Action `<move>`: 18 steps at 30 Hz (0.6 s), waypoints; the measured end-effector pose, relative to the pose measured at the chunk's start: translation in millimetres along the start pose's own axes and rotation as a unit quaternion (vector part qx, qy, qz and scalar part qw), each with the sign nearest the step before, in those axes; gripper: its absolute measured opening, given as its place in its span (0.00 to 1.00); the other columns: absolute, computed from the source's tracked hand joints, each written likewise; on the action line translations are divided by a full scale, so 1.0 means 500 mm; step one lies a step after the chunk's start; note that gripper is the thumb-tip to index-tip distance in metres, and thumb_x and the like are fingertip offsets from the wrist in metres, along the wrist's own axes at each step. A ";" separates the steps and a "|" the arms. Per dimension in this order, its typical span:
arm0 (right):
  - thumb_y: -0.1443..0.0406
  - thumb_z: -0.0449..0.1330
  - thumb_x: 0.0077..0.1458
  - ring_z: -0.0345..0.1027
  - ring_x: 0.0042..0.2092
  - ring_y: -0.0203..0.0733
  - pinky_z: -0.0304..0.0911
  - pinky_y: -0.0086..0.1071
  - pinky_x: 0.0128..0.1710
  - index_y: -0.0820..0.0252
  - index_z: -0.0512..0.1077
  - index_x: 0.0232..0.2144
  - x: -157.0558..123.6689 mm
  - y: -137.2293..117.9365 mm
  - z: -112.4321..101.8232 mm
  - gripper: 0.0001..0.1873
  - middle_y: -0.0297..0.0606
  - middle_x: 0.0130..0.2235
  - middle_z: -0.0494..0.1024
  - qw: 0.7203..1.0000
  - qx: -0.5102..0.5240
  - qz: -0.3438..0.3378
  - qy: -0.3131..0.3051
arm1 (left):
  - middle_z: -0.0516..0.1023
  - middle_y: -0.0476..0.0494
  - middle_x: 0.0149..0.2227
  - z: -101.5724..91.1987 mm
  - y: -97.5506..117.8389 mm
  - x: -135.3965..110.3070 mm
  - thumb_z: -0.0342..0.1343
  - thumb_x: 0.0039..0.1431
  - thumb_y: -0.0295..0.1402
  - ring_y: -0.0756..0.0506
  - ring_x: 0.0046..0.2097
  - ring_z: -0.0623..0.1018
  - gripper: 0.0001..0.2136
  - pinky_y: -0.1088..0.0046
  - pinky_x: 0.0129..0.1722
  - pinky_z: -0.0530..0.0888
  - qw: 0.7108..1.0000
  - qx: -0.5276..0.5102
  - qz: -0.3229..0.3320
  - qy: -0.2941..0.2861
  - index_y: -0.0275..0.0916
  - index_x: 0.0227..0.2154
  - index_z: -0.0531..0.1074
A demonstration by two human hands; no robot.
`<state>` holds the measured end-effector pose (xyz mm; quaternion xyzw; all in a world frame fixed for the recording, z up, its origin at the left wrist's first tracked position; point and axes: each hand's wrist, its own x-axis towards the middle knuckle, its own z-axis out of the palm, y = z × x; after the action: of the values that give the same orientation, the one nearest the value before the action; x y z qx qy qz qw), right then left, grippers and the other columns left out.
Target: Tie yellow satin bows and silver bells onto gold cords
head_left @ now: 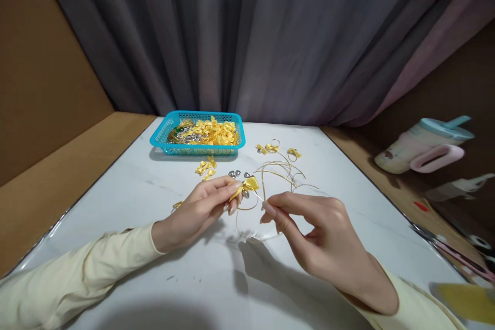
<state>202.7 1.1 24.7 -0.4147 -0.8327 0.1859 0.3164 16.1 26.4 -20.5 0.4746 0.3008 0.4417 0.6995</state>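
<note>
My left hand (201, 209) pinches a small yellow ribbon bow (247, 185) just above the white tabletop (154, 191). My right hand (309, 232) pinches a thin gold wire (260, 197) that runs up to the bow. Both hands are closed in a fingertip grip. Loose loops of gold wire (280, 171) lie just beyond my hands. A few small silver beads (236, 174) sit behind the bow.
A blue plastic basket (162, 136) holding several yellow bows and silver pieces stands at the back. Loose yellow bows (206, 167) lie in front of it, and finished bow pieces (267, 148) to the right. A pink-handled cup (425, 147) lies on the right ledge.
</note>
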 end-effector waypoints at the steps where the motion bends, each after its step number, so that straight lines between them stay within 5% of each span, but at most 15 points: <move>1: 0.70 0.50 0.56 0.63 0.22 0.32 0.56 0.24 0.19 0.61 0.70 0.26 0.000 0.001 0.001 0.11 0.34 0.22 0.73 1.000 -0.001 -0.001 0.002 | 0.63 0.51 0.23 0.000 0.000 -0.001 0.51 0.59 0.33 0.52 0.27 0.62 0.10 0.77 0.29 0.61 1.000 0.004 0.000 -0.001 0.36 0.23 0.68; 18: 0.72 0.50 0.55 0.62 0.21 0.31 0.57 0.25 0.22 0.64 0.71 0.26 0.001 0.004 0.009 0.11 0.34 0.21 0.72 1.000 -0.006 -0.025 -0.004 | 0.64 0.52 0.24 0.000 0.002 -0.002 0.50 0.61 0.32 0.52 0.27 0.62 0.10 0.78 0.31 0.61 1.000 0.004 -0.004 -0.014 0.36 0.24 0.68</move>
<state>200.8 2.6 20.4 -0.3948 -0.8451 0.1748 0.3152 15.2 25.6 -19.8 0.4825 0.2945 0.4305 0.7037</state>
